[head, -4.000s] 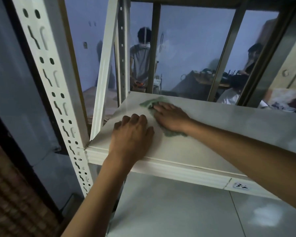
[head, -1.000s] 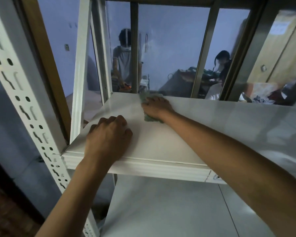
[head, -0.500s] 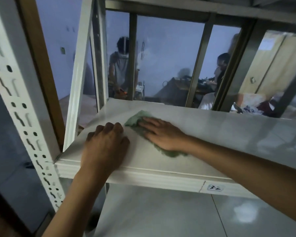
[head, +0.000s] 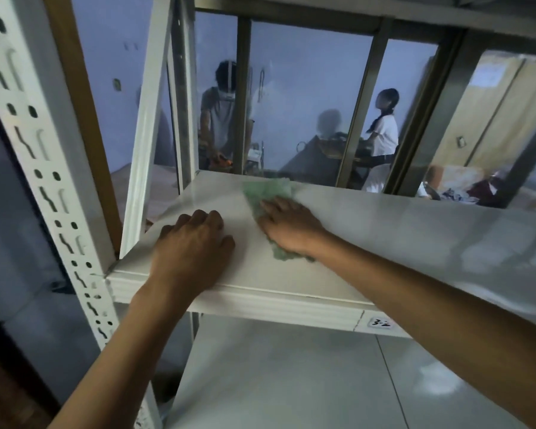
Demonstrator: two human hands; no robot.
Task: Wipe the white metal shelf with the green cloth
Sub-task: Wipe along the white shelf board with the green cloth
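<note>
The white metal shelf (head: 384,230) runs across the middle of the head view at chest height. A green cloth (head: 268,191) lies flat on its left part, reaching toward the back edge. My right hand (head: 291,226) presses down on the cloth with fingers spread, covering its middle; cloth shows beyond the fingertips and under the wrist. My left hand (head: 192,249) rests on the bare shelf surface near the front left corner, fingers curled, a little left of the cloth and not touching it.
A perforated white upright (head: 44,168) stands at the front left corner, with a second white post (head: 149,119) behind it. A lower shelf (head: 291,382) lies beneath. Behind the rack is a glazed metal-framed window (head: 362,103), with two people in the room beyond.
My right hand has slid the cloth away from me toward the back edge of the shelf. My left hand stays braced near the front left corner.
</note>
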